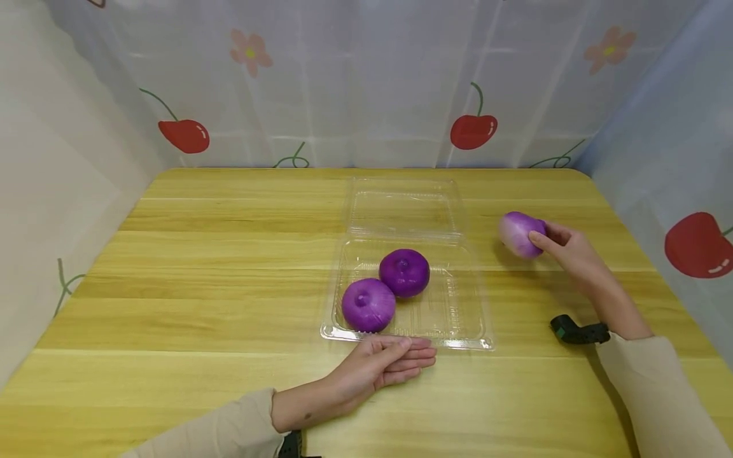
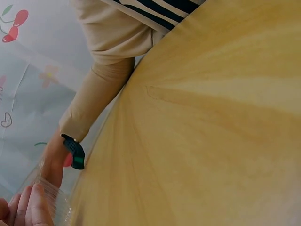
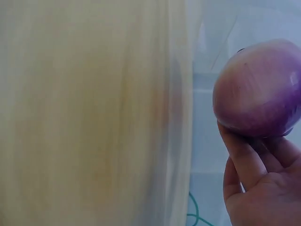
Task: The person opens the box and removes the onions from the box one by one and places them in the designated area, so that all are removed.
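Plainly, the right hand (image 1: 572,251) has an onion (image 1: 520,235) pinched: I see the thumb on its near side, with the other fingers partly hidden behind it. Most of the onion juts out past those fingertips, to their left; the right wrist view shows me the tips touching it near one end.

Well to the left of these fingers I have the box (image 1: 466,312), clear plastic, its lid (image 1: 403,210) laid open on the side away from both hands. The left hand (image 1: 380,366) lies at the box's near rim, fingers straight and grasping nothing; how firmly they touch the rim I cannot tell. Just past them, inside the box, sits a pale onion (image 1: 368,305); a dark onion (image 1: 404,272) touches it, a little farther from the left fingers. Under the box runs the table (image 1: 200,286).
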A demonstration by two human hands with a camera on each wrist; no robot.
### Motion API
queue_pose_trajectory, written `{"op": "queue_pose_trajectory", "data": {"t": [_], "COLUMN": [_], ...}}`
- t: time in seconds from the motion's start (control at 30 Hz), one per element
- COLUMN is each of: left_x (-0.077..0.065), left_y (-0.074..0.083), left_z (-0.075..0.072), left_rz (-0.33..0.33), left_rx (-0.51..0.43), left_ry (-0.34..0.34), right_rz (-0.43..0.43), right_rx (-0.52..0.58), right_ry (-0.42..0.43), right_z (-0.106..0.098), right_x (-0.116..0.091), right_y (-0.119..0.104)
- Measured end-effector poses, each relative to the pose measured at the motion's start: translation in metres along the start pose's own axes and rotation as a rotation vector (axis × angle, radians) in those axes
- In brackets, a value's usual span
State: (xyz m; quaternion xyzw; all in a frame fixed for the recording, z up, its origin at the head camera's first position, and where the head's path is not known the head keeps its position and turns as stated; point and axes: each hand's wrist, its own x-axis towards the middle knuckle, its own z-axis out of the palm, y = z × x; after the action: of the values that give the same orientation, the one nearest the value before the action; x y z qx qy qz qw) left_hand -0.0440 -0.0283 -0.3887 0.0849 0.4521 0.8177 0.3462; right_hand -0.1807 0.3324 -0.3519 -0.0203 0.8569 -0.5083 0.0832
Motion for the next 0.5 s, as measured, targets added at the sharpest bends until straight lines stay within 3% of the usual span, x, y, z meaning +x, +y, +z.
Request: {"op": "queue_pose_trajectory", "data": {"t": [0.23,0.4,0.5], "left_x": [0.0,-0.0001,0.0], "left_y": [-0.0009,-0.0007,-0.0006], "left_z": [-0.0002,-0.0002,-0.0001], "left_rz": [-0.001,0.0,0.001], "left_rx": [0.0,0.006,0.009], "left_ry": [-0.001,-0.005,-0.004], "right_rz": [-0.035,-0.146,-0.19], "right_rx": [-0.258,-0.484,-0.547], "right_ry": [0.088,0.076,0.058], "right_z": [0.0,0.0042,0.0076], "right_x": [0.0088,0.0106,0.0108], "right_y": [0.0019,-0.0015,-0.0032]}}
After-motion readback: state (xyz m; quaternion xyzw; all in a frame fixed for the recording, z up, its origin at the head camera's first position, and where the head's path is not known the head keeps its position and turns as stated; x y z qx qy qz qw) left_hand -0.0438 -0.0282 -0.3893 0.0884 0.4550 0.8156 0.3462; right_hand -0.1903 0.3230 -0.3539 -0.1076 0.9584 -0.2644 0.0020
